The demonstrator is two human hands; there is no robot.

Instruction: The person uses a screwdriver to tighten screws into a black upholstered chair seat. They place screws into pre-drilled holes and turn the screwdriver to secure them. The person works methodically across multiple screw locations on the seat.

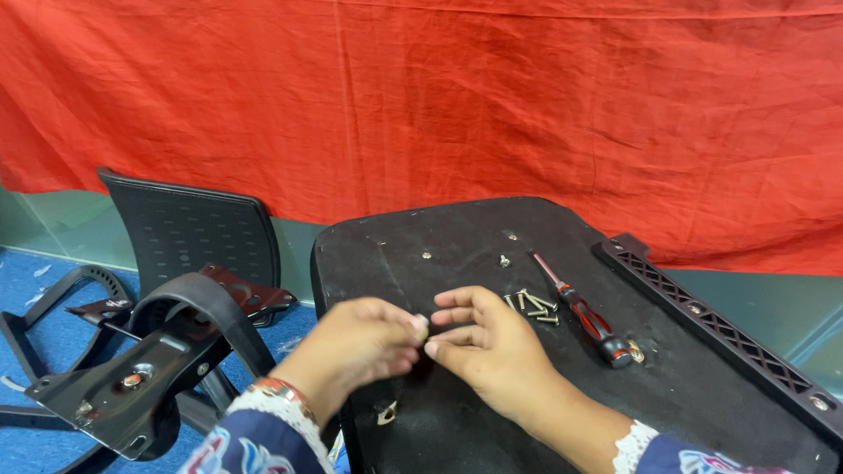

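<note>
My left hand (355, 347) and my right hand (489, 347) meet fingertip to fingertip over a black chair seat base (459, 236) that lies upside down. The left fingers pinch something small where they meet; it is too small to make out. Just right of my right hand lies a small pile of screws (533, 305). Beyond them rests a red and black screwdriver (581, 313), pointing away from me.
A black chair backrest (192, 231) leans at the left, with a black metal mechanism plate and armrest (155, 354) in front of it on blue carpet (32, 325). A red cloth (454, 96) hangs behind. A perforated black strip (723, 325) runs along the seat's right edge.
</note>
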